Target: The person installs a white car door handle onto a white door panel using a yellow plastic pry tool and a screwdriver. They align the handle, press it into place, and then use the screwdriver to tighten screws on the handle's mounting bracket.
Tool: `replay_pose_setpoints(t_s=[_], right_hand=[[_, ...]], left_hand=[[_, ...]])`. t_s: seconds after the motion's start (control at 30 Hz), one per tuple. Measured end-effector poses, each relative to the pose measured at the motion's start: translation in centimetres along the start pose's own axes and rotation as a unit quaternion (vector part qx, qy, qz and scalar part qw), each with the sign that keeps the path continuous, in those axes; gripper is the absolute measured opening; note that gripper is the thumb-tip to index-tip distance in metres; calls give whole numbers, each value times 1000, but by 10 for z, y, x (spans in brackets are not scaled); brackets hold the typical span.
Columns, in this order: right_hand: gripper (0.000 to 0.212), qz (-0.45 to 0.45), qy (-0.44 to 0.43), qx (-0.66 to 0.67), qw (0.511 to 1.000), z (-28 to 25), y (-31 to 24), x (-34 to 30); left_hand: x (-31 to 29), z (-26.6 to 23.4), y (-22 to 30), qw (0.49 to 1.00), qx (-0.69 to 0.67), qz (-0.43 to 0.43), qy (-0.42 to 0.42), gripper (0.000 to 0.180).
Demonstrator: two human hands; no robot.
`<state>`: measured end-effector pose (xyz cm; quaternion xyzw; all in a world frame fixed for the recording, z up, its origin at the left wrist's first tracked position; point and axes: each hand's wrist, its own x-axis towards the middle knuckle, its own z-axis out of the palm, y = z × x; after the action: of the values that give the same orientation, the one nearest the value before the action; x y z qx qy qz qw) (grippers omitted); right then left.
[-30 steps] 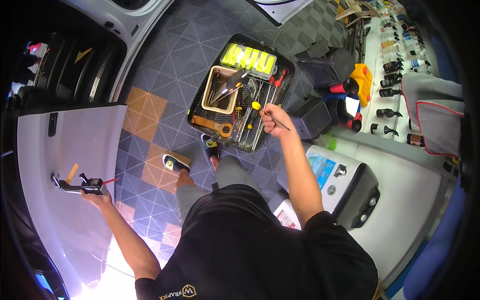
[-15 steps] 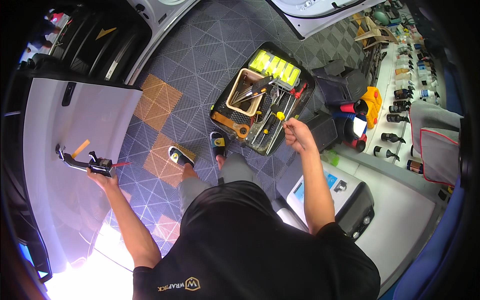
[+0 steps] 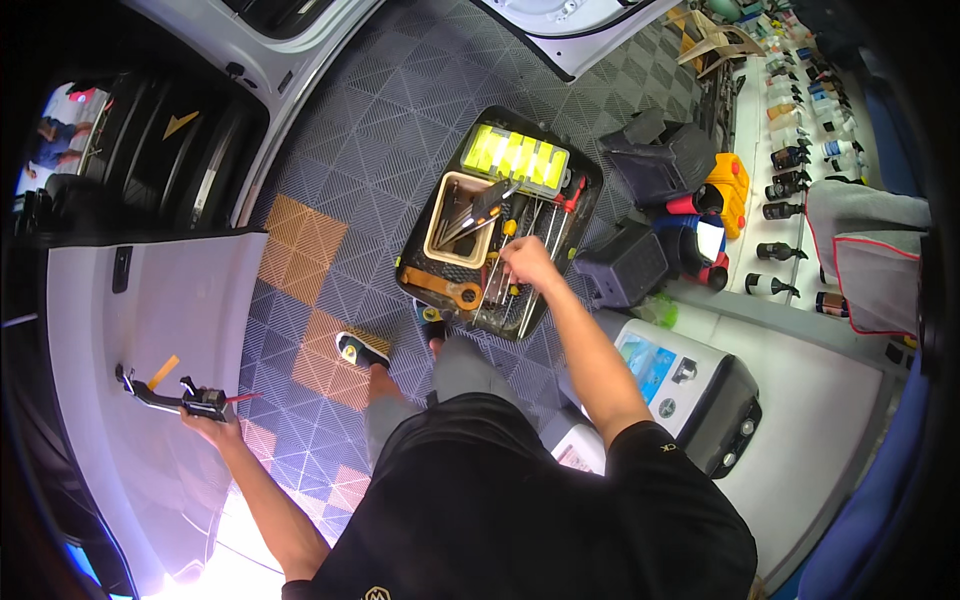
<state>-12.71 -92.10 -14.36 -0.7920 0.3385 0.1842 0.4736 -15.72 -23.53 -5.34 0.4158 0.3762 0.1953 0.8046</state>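
At the left, my left hand [image 3: 212, 428] is closed around the underside of a small black box-shaped device [image 3: 205, 403] with a knob on top and a thin red strip. A curved black-and-silver bar [image 3: 150, 395] runs from it to the pale car door panel [image 3: 185, 330], with an orange strip [image 3: 163, 372] standing beside it. My right hand [image 3: 528, 262] is over the black tool tray [image 3: 405, 255], fingers pinched on a thin tool with a yellow-and-black handle [image 3: 510, 228]. The fingers partly hide that tool. Around it lie metal rods and a red-handled tool [image 3: 572, 195].
The tray also holds a beige bin [image 3: 432, 225] of tools, a yellow compartment box [image 3: 515, 158] and a brown wrench-shaped piece [image 3: 440, 287]. Black bins [image 3: 625, 265], a yellow canister [image 3: 728, 190] and a grey-white machine [image 3: 690, 385] stand right. Bottles [image 3: 785, 210] line a shelf.
My right hand has moved left and in over the tray, carrying the yellow-and-black-handled tool with it. My left hand keeps its hold at the door while the whole view has shifted.
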Motion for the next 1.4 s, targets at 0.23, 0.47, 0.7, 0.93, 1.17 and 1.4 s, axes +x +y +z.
replay_pose_setpoints(t_s=[0.23, 0.47, 0.7, 0.93, 1.17, 1.4], right_hand=[[58, -333, 200, -371, 844, -96, -88, 60], [101, -334, 53, -552, 762, -92, -113, 96], [99, -331, 48, -509, 793, -129, -94, 88], [103, -282, 193, -382, 859, -221, -61, 30], [106, -279, 160, -430, 844, -181, -44, 22], [106, -241, 127, -461, 845, -110, -67, 44]], left_hand=[[5, -6, 2, 999, 24, -26, -18, 44], [13, -11, -3, 997, 45, -1, 62, 40], [8, 1, -5, 995, 63, 6, 79, 43], [5, 6, -6, 993, 72, 10, 95, 44], [3, 10, -8, 993, 53, 18, 99, 45], [-1, 13, -7, 991, 61, 23, 117, 42]])
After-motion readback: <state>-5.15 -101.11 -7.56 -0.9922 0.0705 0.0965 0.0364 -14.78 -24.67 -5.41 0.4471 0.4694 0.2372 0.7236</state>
